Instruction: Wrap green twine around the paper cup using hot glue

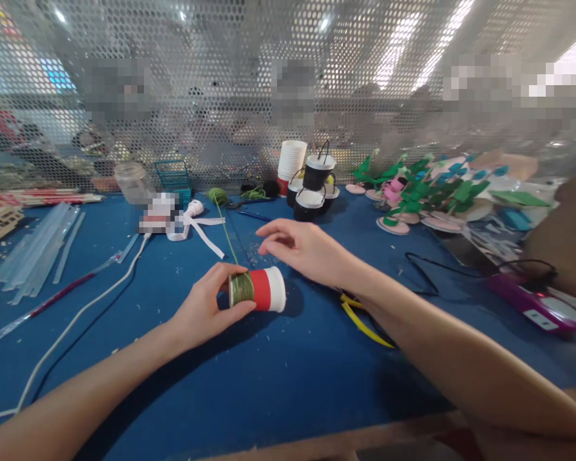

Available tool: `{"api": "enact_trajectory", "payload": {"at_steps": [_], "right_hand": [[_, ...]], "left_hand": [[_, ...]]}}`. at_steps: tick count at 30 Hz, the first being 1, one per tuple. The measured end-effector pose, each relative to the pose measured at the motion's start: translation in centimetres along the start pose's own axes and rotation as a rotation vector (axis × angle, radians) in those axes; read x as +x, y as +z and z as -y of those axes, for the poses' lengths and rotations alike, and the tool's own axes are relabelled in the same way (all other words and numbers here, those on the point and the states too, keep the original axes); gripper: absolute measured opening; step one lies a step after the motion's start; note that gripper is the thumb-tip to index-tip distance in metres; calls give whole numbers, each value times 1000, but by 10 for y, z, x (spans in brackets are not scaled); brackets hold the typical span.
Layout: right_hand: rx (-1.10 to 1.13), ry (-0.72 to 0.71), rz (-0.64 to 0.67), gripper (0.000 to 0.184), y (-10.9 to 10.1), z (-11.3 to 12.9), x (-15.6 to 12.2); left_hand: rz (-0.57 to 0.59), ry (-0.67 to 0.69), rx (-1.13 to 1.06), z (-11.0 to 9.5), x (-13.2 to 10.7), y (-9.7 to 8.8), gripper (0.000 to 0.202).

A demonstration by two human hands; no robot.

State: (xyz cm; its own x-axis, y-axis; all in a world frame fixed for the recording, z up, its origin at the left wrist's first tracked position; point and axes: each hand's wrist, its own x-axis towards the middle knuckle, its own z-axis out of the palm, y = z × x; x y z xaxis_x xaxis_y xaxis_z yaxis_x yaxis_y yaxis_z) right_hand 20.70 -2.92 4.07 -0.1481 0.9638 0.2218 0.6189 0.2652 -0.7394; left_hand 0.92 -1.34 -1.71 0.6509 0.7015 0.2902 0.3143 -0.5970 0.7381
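Observation:
My left hand (206, 307) is wrapped round a small paper cup (264, 289) lying on its side on the blue table (278, 378). The cup is red and white, and green string is wound round its end by my fingers. The green string (224, 227) runs from the cup back toward a green ball of string (217, 195). My right hand (302, 246) hovers just above and behind the cup, fingers curled loosely, pinching toward the string; whether it holds the strand is unclear.
Yellow-handled pliers (362, 320) lie under my right forearm. Stacked cups (290, 163) and black-wrapped cups (312, 186) stand at the back, green and pink foam pieces (422, 192) right. Clear glue sticks (38, 246) left, a white cable (77, 317), a purple device (532, 301), mesh wall behind.

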Motion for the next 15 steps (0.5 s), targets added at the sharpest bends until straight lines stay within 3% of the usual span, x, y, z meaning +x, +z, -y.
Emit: {"api": "enact_trajectory", "payload": {"at_steps": [5, 8, 10, 15], "right_hand": [[-408, 186, -231, 11, -34, -37, 6], [-585, 390, -74, 30, -41, -61, 6], [-589, 432, 18, 36, -36, -72, 6], [-501, 453, 3, 25, -16, -86, 10]], "left_hand": [[-13, -28, 22, 2, 0, 0, 36], [-17, 8, 109, 3, 0, -1, 35], [-19, 52, 179, 5, 0, -2, 35], [-27, 182, 298, 8, -1, -1, 36]]}}
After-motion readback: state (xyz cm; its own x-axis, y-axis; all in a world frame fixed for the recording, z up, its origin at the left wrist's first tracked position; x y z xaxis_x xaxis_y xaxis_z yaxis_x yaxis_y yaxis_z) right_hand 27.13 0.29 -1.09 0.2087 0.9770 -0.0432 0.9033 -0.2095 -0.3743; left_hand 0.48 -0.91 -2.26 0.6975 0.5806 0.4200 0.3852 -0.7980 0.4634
